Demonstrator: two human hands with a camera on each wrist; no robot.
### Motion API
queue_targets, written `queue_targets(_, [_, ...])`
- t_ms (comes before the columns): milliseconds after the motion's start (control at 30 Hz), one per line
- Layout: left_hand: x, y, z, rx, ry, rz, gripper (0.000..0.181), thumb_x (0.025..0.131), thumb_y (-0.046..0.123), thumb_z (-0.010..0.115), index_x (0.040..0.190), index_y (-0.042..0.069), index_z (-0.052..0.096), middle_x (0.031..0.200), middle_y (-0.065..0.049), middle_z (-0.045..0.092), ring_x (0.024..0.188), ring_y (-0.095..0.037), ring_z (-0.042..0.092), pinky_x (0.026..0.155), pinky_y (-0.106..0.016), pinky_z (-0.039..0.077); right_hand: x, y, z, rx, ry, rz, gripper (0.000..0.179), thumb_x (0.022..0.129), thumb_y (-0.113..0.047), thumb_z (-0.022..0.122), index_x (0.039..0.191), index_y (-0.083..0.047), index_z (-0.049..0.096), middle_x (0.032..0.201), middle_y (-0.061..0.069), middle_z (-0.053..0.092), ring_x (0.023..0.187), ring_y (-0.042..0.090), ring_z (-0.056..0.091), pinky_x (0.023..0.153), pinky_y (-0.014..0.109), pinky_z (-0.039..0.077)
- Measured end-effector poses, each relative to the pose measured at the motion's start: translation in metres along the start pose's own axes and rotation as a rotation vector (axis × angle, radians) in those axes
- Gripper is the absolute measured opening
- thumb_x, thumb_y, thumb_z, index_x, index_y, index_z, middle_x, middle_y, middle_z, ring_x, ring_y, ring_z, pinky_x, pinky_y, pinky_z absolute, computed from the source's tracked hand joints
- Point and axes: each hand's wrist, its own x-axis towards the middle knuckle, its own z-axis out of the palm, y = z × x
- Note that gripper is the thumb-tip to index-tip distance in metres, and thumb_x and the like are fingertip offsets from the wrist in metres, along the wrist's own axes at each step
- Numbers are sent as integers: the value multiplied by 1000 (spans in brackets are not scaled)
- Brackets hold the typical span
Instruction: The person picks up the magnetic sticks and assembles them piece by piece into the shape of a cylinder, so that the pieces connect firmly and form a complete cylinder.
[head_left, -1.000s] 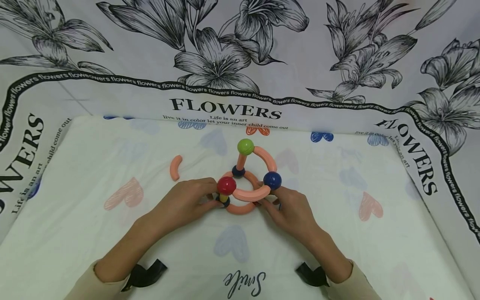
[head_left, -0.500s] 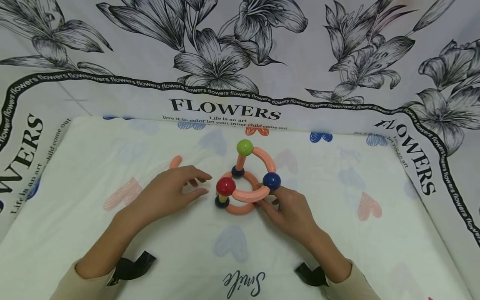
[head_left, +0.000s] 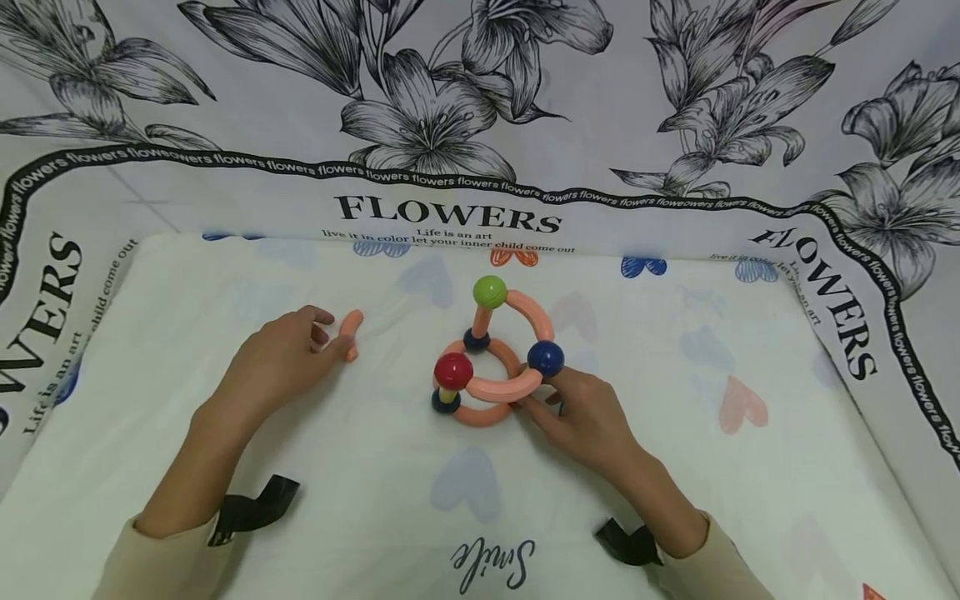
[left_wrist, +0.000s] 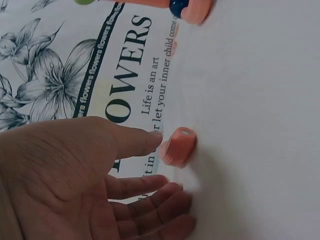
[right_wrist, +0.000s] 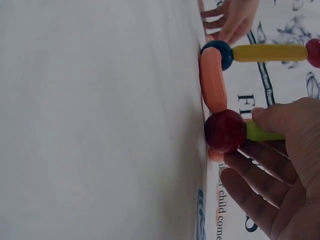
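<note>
A ball-and-stick construction toy point(head_left: 504, 390) stands mid-table, with curved orange sticks joining red, green and blue balls. My right hand point(head_left: 588, 421) holds its lower right side. In the right wrist view, thumb and fingers are around a green stick point(right_wrist: 264, 131) beside a dark red ball point(right_wrist: 225, 131). To the left lies a loose curved orange stick point(head_left: 351, 323). My left hand point(head_left: 273, 358) is right beside it, thumb overlapping it in the head view. The left wrist view shows thumb and fingers spread on either side of the orange stick point(left_wrist: 180, 146), not closed round it.
A white cloth printed with hearts point(head_left: 465, 483) covers the table. Behind it hangs a flower-printed cloth point(head_left: 442, 125) with black lettering. Black straps point(head_left: 255, 508) hang at both wrists near the beige sleeves.
My left hand has let go of the toy's left side and moved left to the loose orange stick. My right hand stays at the toy, which has hardly moved.
</note>
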Motion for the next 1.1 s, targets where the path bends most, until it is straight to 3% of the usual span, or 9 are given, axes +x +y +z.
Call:
queue_targets(333, [16,12,-15,39,-151,-31,69,106,61,45,137,1,60,138,-21,65,123,-43,61,97,-58,50,-2,-1,-1,16,-13,8,33,90,-17,85,120,-11,71,106,1,83,95,17,81,71,31,64])
queue_targets(533, [24,21,-17,66,-105,-56,51,104,51,55,106,5,77,117,-16,75,103,-36,66,78,-44,50,-2,1,-1,-5,0,-1,33,89,-18,86,118,-13,70,103,1,83,86,15,79,71,30,64])
queue_targets(667, [27,27,-16,52,-91,-74,43,100,47,63,93,9,81,100,-12,77,91,-29,63,68,-36,45,-1,2,0,-16,8,-7,33,89,-19,86,118,-14,70,102,1,83,82,15,78,70,29,64])
queue_targets(733, [27,27,-16,47,-98,-68,43,100,47,64,95,7,80,97,-10,76,91,-28,62,69,-36,46,-1,2,0,-13,5,-7,33,90,-19,86,118,-13,70,102,1,83,82,15,78,70,29,63])
queue_targets(867, [26,27,-16,14,-130,-60,52,103,51,61,112,2,74,103,-11,75,103,-31,63,83,-44,50,-1,1,0,-11,-2,-8,33,90,-20,85,119,-13,70,103,1,83,83,14,78,71,29,64])
queue_targets(967, [26,27,-16,-43,-138,-67,62,103,60,57,125,4,69,115,-13,71,113,-33,60,91,-49,50,-1,2,0,-25,5,-10,34,90,-21,85,119,-13,69,103,1,83,82,14,78,71,29,64])
queue_targets(1100, [25,30,-17,-135,-163,-73,71,99,73,54,130,10,67,125,-11,68,118,-32,56,94,-48,48,0,0,0,-19,9,-6,33,90,-20,85,118,-13,69,102,2,83,83,15,78,70,30,64])
